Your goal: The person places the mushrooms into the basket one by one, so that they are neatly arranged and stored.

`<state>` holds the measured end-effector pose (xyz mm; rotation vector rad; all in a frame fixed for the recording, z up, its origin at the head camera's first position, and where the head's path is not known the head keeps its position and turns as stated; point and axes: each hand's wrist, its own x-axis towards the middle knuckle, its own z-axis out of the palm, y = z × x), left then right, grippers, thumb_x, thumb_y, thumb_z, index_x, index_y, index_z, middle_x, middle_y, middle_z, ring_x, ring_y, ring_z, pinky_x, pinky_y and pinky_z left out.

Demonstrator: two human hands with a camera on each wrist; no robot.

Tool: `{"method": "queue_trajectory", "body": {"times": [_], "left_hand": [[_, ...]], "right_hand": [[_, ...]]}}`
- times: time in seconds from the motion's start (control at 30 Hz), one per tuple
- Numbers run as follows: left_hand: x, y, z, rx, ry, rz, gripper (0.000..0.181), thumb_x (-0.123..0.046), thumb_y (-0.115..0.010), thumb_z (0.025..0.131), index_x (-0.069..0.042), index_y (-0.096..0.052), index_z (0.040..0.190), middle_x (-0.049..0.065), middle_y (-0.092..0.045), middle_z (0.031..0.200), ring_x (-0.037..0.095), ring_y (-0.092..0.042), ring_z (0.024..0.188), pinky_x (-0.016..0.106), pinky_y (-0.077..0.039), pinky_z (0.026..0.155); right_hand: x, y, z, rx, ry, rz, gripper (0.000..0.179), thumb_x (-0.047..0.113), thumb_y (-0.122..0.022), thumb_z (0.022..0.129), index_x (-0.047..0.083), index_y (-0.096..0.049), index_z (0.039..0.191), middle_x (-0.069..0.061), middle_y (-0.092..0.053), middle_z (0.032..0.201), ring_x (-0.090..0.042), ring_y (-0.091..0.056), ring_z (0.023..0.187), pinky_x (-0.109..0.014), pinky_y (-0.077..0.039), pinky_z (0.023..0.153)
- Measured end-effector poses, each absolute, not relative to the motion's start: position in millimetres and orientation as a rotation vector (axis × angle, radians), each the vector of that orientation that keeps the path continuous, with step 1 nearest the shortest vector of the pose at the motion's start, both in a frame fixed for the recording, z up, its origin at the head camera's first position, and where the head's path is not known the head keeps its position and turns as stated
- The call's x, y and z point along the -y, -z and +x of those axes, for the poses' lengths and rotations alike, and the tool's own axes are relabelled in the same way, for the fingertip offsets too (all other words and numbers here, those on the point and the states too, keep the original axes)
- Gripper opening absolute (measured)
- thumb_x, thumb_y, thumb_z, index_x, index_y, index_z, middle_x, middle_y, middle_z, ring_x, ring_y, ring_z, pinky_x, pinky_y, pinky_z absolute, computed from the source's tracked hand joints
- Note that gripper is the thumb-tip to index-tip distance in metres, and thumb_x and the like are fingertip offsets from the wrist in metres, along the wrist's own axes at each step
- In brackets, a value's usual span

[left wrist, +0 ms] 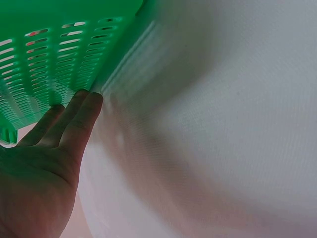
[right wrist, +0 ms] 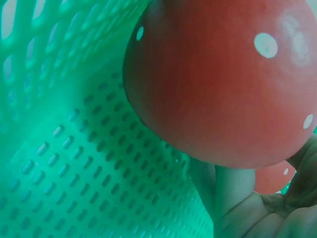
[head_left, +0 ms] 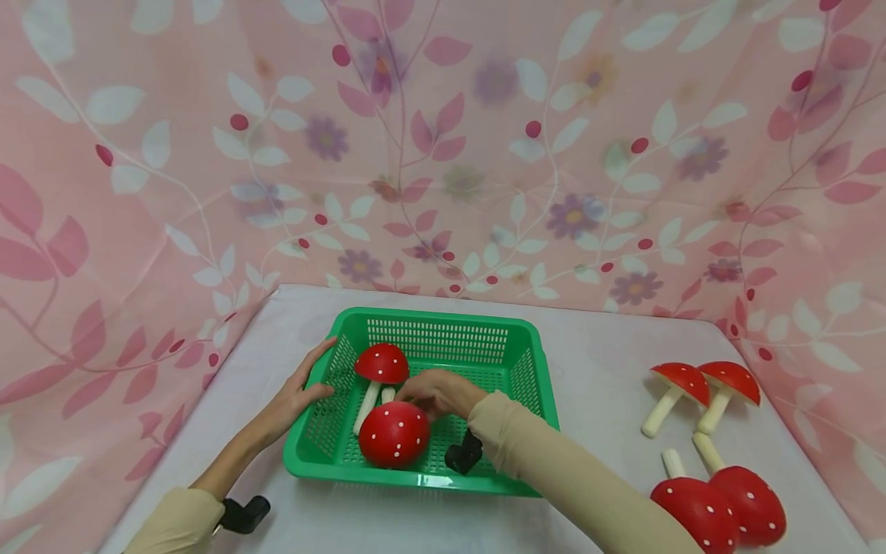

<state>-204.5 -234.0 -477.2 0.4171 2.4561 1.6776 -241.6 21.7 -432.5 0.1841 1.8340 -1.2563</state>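
Observation:
A green plastic basket [head_left: 367, 478] with slotted walls stands on the white-covered table. Inside its left half lies a toy mushroom [head_left: 382, 365] with a white-dotted red cap and pale stem. My right hand [head_left: 443, 391] reaches into the basket and grips a second toy mushroom [head_left: 394, 437] by its stem, under the cap. In the right wrist view the fingers [right wrist: 242, 208] curl around below the big red cap, which hides part of the stem. My left hand [head_left: 291, 409] rests against the basket's left side, its fingers [left wrist: 79, 121] straight along the outer wall.
Several more red-capped toy mushrooms lie on the table at right: a back pair, one mushroom [head_left: 681, 382] beside another [head_left: 730, 381], and a front pair, including a mushroom [head_left: 751, 504] near the edge. Pink floral cloth [head_left: 443, 192] hangs behind and at the sides.

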Motion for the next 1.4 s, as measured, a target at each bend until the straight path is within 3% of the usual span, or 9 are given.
{"method": "queue_trajectory", "body": {"times": [0.17,0.33,0.53,1.1,1.4], "left_hand": [[234.0,477.8,-204.5,-2.457,-1.675,0.405,0.073,-0.020,-0.050,0.094,-0.028,-0.016,0.159,0.017,-0.016,0.163,0.045,-0.037,0.134,0.060,-0.041,0.099],[233.7,478.7,-205.0,-2.451,-1.682,0.405,0.073,-0.021,-0.049,0.094,-0.029,-0.016,0.159,0.018,-0.017,0.162,0.047,-0.038,0.133,0.061,-0.045,0.097],[234.3,479.5,-205.8,-2.429,-1.697,0.398,0.073,-0.021,-0.050,0.094,-0.030,-0.016,0.159,0.019,-0.019,0.161,0.050,-0.039,0.131,0.059,-0.050,0.092],[235.4,479.5,-206.6,-2.396,-1.718,0.401,0.076,-0.020,-0.051,0.094,-0.030,-0.014,0.159,0.021,-0.019,0.160,0.054,-0.038,0.131,0.055,-0.055,0.085],[235.3,480.0,-206.5,-2.408,-1.709,0.401,0.075,-0.021,-0.051,0.094,-0.031,-0.015,0.159,0.020,-0.019,0.160,0.054,-0.038,0.131,0.054,-0.055,0.085]], "right_hand": [[-18.4,430.1,-245.1,-1.798,1.265,0.193,0.009,0.011,-0.062,0.090,0.003,-0.060,0.093,-0.012,-0.060,0.095,-0.018,-0.061,0.073,-0.036,-0.056,0.086],[-14.9,432.1,-247.5,-1.749,1.281,0.212,0.009,0.011,-0.062,0.092,0.003,-0.062,0.087,-0.011,-0.061,0.092,-0.016,-0.063,0.070,-0.030,-0.058,0.072],[-8.3,435.4,-245.3,-1.722,1.322,0.221,0.012,0.012,-0.062,0.094,0.000,-0.064,0.094,-0.013,-0.065,0.096,-0.018,-0.065,0.071,-0.037,-0.054,0.086],[-0.4,444.2,-246.1,-1.744,1.312,0.244,0.019,0.010,-0.062,0.094,0.004,-0.064,0.076,-0.008,-0.063,0.077,-0.015,-0.062,0.062,-0.039,-0.053,0.090],[1.3,443.7,-246.4,-1.786,1.309,0.265,0.014,0.010,-0.066,0.091,0.004,-0.064,0.079,-0.010,-0.064,0.082,-0.016,-0.063,0.063,-0.038,-0.056,0.082]]}}
